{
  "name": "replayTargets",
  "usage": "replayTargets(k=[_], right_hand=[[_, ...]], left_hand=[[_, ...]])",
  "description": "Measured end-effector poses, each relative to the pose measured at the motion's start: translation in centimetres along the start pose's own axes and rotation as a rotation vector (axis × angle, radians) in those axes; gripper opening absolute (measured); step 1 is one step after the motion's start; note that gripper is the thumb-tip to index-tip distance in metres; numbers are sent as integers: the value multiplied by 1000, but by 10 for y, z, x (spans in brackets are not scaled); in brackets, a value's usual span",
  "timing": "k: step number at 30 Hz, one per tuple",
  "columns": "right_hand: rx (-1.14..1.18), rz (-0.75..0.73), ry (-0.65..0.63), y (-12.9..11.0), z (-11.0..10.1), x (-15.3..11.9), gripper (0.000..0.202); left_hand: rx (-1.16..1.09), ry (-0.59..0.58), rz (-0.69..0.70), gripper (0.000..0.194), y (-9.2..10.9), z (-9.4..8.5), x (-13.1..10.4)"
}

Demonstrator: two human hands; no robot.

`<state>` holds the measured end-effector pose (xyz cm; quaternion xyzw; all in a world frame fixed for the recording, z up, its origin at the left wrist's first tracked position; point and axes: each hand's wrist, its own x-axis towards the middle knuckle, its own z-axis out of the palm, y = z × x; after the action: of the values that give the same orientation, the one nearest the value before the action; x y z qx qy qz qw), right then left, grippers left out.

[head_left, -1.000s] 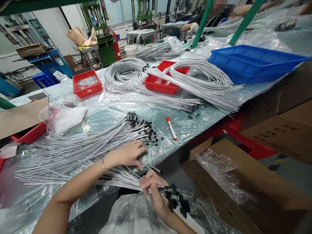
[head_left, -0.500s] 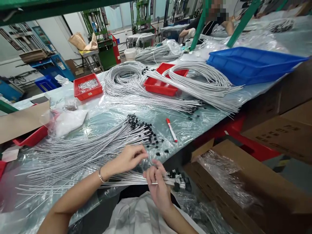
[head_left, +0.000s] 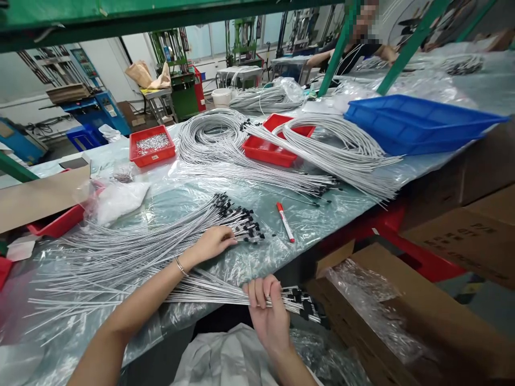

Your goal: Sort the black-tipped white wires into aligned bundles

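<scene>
A bundle of thin grey-white cables (head_left: pixel 225 292) with black end pieces (head_left: pixel 308 306) lies across the front edge of the table. My right hand (head_left: pixel 267 308) is wrapped round it just behind those ends, which stick out to the right. Further up, my left hand (head_left: pixel 213 244) rests on a wider pile of similar cables (head_left: pixel 153 244), close to their black tips. Its fingers are bent against the thumb, and whatever is between them is hidden. A red-and-white marker pen (head_left: pixel 285 222) lies to the right of the pile.
Behind are coiled cables (head_left: pixel 213 128), a red tray of small metal parts (head_left: pixel 153 155), another red tray (head_left: pixel 267 153) and a blue tray (head_left: pixel 418 126). An open cardboard box (head_left: pixel 386 316) holds clear plastic at right. A person (head_left: pixel 358 53) sits beyond green posts.
My left hand has moved away from my right hand, up and left onto the cable pile. My right hand's fingers have closed more fully round the bundle, whose ends now tilt lower. The view has shifted slightly.
</scene>
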<state>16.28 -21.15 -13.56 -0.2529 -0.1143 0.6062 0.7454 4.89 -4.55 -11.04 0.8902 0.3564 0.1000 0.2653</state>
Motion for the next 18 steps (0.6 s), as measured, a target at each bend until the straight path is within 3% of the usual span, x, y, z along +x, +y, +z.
replayTargets(k=[4,10,14,18], right_hand=[[-76,1,36,-2,-3,5,21],[-102,16,69,-1,-7,11,18],[-61,38,143,0,-7,12,17],[-43,68,196,0,-6,13,33]], left_hand=[[-285,51,-98,38,-3,-6,-2],[-267,209,-125,39,4,-12,-3],[-371,145,-125,40,25,-11,-11],[-195,-58,59,37,59,-2,-29]])
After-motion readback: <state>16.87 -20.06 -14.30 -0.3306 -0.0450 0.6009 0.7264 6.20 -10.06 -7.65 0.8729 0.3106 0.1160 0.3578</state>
